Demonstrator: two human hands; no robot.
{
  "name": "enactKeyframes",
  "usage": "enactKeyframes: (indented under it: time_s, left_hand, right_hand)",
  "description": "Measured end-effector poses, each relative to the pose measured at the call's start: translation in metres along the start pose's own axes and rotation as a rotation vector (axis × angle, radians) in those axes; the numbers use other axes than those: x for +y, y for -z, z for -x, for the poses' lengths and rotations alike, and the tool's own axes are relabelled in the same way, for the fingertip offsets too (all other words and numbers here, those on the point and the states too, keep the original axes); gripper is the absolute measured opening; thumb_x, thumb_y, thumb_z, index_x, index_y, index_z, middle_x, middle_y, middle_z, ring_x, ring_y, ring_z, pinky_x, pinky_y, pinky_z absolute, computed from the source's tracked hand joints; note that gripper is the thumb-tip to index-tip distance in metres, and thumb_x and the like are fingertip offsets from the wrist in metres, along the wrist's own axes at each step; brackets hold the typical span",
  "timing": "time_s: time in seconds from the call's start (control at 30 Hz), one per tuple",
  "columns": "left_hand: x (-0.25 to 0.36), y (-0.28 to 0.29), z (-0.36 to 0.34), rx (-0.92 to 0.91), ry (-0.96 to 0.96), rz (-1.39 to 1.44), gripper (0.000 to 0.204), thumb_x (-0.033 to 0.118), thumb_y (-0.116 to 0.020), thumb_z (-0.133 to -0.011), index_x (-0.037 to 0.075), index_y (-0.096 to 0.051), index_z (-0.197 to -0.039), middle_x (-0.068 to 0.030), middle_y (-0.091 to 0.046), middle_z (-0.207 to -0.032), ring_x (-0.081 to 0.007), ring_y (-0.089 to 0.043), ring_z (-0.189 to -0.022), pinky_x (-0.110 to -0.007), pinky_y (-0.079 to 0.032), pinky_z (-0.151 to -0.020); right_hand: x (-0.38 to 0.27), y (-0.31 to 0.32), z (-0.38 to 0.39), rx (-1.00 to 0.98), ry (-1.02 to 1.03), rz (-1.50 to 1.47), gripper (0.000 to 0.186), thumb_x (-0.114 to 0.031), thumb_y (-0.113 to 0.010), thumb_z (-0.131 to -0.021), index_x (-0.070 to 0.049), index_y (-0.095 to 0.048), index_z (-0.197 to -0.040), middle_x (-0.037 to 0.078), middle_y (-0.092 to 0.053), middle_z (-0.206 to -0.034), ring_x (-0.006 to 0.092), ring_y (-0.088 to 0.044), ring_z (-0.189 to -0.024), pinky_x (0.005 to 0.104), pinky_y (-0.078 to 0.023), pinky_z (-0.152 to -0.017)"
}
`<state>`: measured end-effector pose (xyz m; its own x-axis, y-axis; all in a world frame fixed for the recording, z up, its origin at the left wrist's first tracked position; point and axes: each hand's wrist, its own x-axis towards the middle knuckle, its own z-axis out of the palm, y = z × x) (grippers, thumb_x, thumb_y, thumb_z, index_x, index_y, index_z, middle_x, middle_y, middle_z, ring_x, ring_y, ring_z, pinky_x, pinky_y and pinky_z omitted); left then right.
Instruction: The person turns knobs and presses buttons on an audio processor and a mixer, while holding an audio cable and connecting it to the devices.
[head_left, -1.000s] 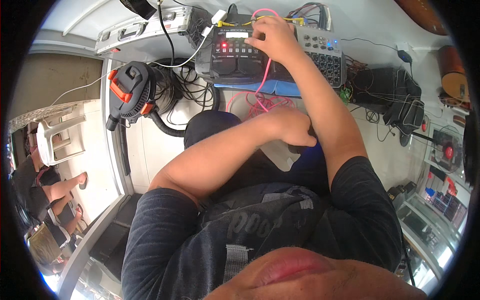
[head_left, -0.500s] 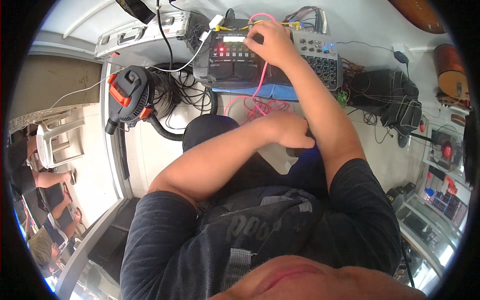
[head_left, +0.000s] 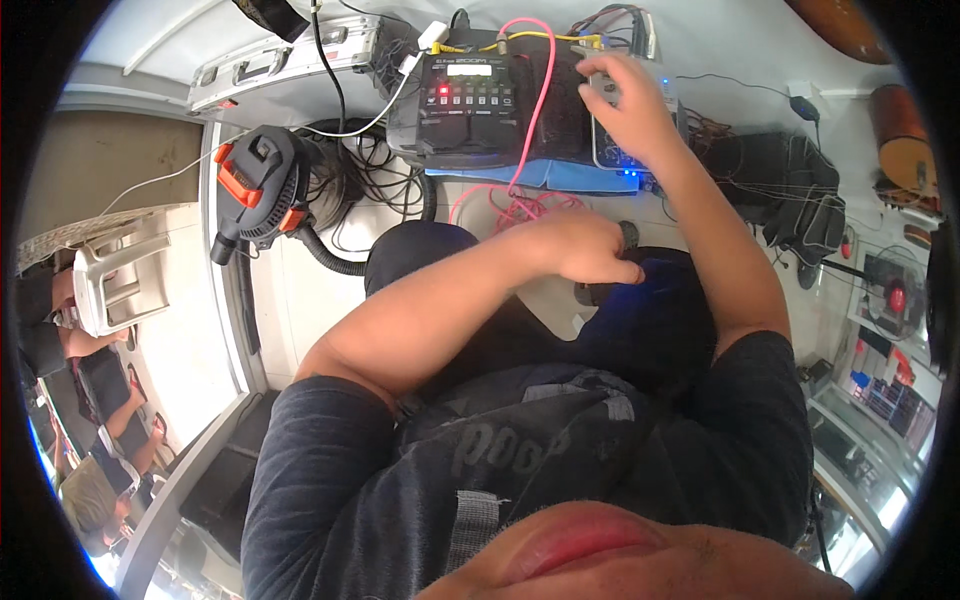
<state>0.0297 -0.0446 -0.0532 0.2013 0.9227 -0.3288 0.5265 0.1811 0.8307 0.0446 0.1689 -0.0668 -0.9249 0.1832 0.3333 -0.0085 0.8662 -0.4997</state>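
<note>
My right hand (head_left: 632, 108) reaches over the mixer (head_left: 606, 152). Its thumb and fingers are apart, and it covers most of the knobs; contact with them is unclear. Left of the mixer lies a black multi-effects pedal (head_left: 468, 127) with a lit screen (head_left: 468, 70) and a red light. A pink cable (head_left: 546, 88) loops over the gear between them. Above my right thigh, my left hand (head_left: 578, 248) is closed, its thumb pointing right. Parts of a dark object (head_left: 597, 294) show around this hand, too hidden to name.
A silver hard case (head_left: 280, 70) stands behind a black and orange vacuum cleaner (head_left: 262, 190) at left. Black cables (head_left: 385, 190) tangle beside its hose. A blue pad (head_left: 540, 176) lies under the gear. Black bags (head_left: 785, 190) sit at right. Other people and a white stool (head_left: 120, 285) are far left.
My right hand has moved right, from the effects pedal to the mixer, uncovering the pedal's screen. My left hand has stayed nearly in place, with its thumb now further out.
</note>
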Motion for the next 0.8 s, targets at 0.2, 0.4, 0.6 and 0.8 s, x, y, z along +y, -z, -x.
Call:
enactKeyframes:
  time_s: [0.2,0.4,0.6,0.8]
  left_hand:
    - [-0.001,-0.006,-0.009,-0.051,-0.019,-0.018,0.055,0.052,-0.061,-0.096,0.003,-0.084,-0.096,-0.0264,-0.079,-0.094,-0.0450,-0.077,-0.095,-0.056,-0.060,-0.087]
    - [0.006,-0.008,-0.008,-0.075,0.002,-0.058,0.056,0.053,-0.062,-0.094,0.001,-0.083,-0.094,-0.0259,-0.079,-0.094,-0.0450,-0.078,-0.094,-0.056,-0.060,-0.085]
    - [-0.003,-0.008,-0.011,-0.052,-0.002,-0.069,0.057,0.054,-0.062,-0.094,0.001,-0.083,-0.095,-0.0255,-0.079,-0.094,-0.0452,-0.078,-0.092,-0.056,-0.060,-0.084]
    - [0.002,-0.008,-0.011,-0.089,0.034,-0.073,0.058,0.055,-0.063,-0.094,-0.001,-0.082,-0.093,-0.0269,-0.078,-0.090,-0.0457,-0.077,-0.090,-0.057,-0.060,-0.082]
  right_hand:
    - [-0.005,-0.011,0.032,-0.152,-0.072,0.100,0.087,-0.037,-0.093,-0.088,-0.004,-0.054,-0.158,0.021,-0.055,-0.161,0.0413,-0.053,-0.150,0.0487,-0.042,-0.126]
    - [-0.022,-0.009,-0.004,-0.358,-0.113,0.421,0.135,-0.056,-0.102,-0.068,-0.003,-0.036,-0.173,0.018,-0.036,-0.181,0.0410,-0.033,-0.167,0.0625,-0.030,-0.132]
    - [-0.035,-0.017,0.005,-0.381,-0.111,0.537,0.149,-0.061,-0.103,-0.059,-0.005,-0.029,-0.176,0.015,-0.036,-0.181,0.0349,-0.038,-0.164,0.0646,-0.031,-0.125]
    - [-0.032,-0.022,0.020,-0.230,-0.050,0.531,0.149,-0.061,-0.103,-0.059,-0.006,-0.029,-0.176,0.013,-0.035,-0.181,0.0326,-0.040,-0.161,0.0628,-0.033,-0.122]
